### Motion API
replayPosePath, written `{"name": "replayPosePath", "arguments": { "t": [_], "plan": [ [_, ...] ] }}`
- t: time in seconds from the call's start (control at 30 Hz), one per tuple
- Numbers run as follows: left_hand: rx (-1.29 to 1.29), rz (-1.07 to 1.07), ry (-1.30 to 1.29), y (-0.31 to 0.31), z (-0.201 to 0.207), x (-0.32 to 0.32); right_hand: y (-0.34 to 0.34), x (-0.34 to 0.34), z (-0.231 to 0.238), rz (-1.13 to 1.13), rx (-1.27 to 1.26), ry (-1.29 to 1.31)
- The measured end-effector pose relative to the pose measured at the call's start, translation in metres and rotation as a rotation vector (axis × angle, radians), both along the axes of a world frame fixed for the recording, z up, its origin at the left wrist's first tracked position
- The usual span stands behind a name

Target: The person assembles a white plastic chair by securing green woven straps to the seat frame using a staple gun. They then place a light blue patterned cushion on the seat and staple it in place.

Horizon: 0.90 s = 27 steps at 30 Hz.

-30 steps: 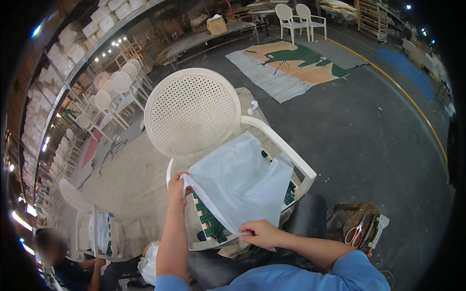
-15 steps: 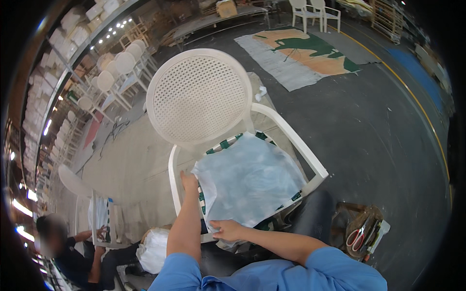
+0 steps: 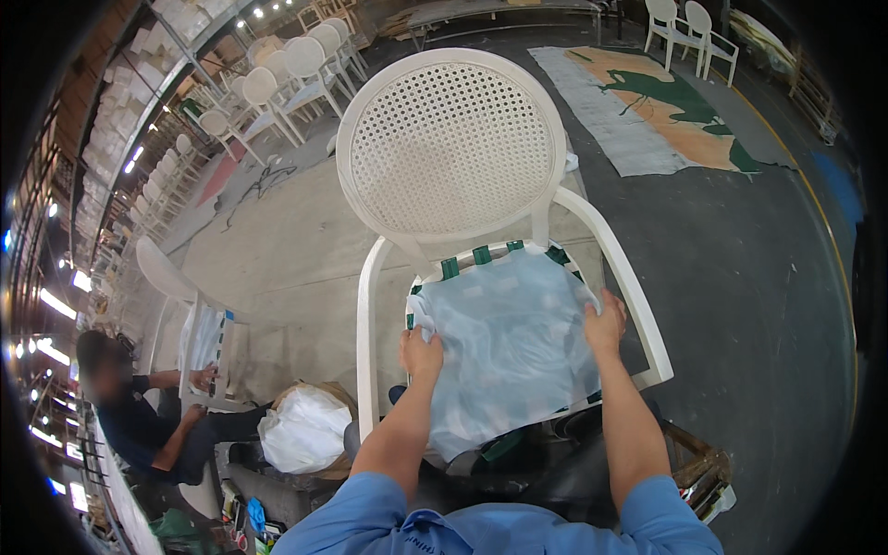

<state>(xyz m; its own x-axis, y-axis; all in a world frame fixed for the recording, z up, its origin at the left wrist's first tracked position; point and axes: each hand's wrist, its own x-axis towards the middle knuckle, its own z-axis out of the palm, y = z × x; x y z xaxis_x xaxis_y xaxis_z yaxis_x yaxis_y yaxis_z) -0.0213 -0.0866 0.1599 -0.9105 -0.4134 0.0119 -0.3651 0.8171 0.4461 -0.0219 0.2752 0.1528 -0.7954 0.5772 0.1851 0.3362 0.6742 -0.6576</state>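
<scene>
Pale bluish-white cloth (image 3: 504, 333); green straps (image 3: 481, 254); cream chair (image 3: 368, 324), lattice-patterned backrest (image 3: 450, 148); blue shirt (image 3: 518, 529); dark grey floor (image 3: 740, 277).

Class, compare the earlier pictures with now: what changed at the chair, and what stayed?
The right hand let go of the near edge of the white sheet and moved forward and rightward to hold its right edge. The sheet, askew at first, now spreads over the green straps. The left hand stays at its left edge.

This sheet (image 3: 509, 342) I've got looks like thin, slightly see-through cloth, kinda rumpled. My chair frame (image 3: 622, 268) is smooth and satiny, the backrest (image 3: 449, 139) rough like woven cane. Green straps (image 3: 450, 268) look a bit glossy, my shirt (image 3: 518, 529) plain matt cloth.
</scene>
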Motion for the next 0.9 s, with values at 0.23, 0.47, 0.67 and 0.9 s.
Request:
{"name": "replayPosePath", "arguments": {
  "t": [0.23,0.47,0.67,0.9],
  "plan": [
    [0.26,0.327,0.066,-0.003,0.003,-0.036,0.033,-0.028,-0.014,-0.053,-0.18,-0.244],
    [1.026,1.023,0.506,-0.029,0.01,-0.051,0.029,0.003,-0.017,-0.139,-0.259,-0.101],
    [0.614,0.601,0.156,-0.052,-0.004,-0.058,0.027,0.018,-0.024,-0.182,-0.323,-0.076],
    [0.324,0.255,0.026,-0.061,0.014,-0.113,0.05,-0.005,-0.021,-0.078,-0.323,-0.331]
  ]
}}
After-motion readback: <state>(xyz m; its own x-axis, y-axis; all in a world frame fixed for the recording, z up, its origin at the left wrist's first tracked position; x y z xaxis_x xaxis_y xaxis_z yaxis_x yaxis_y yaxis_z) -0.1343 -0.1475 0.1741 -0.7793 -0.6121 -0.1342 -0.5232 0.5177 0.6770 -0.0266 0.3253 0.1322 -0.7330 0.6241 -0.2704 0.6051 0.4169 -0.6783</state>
